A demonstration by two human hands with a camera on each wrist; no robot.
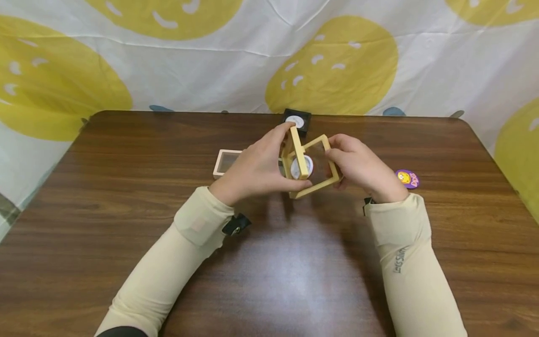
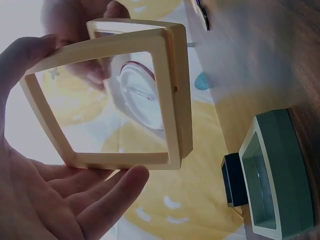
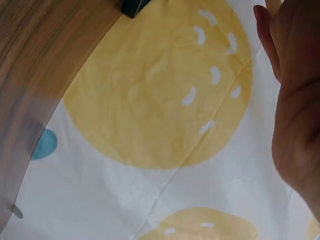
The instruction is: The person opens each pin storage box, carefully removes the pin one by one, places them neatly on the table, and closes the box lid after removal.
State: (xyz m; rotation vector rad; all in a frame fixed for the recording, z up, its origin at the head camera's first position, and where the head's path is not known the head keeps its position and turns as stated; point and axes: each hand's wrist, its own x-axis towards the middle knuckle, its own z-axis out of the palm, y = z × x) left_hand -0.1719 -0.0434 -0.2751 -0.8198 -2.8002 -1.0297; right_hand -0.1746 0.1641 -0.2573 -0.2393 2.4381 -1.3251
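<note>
A cream-yellow hinged display frame (image 1: 299, 152) with clear windows is held above the table, its two halves spread apart. My left hand (image 1: 258, 164) grips one half, thumb at one edge and fingers at the opposite edge. The right hand (image 1: 363, 164) pinches the outer side of the other half. Between the halves is a round pin badge (image 1: 303, 167); its white back and pin show in the left wrist view on the badge (image 2: 140, 95). The right wrist view has only part of the right hand (image 3: 300, 100), with its grip mostly out of sight.
A pale-rimmed display frame (image 1: 218, 164) lies left, partly behind the left hand. At the back edge stands a black frame (image 1: 304, 129) with a white disc. A purple badge (image 1: 407, 179) rests right on the brown table (image 1: 126, 187). Behind hangs a patterned cloth (image 1: 210, 65).
</note>
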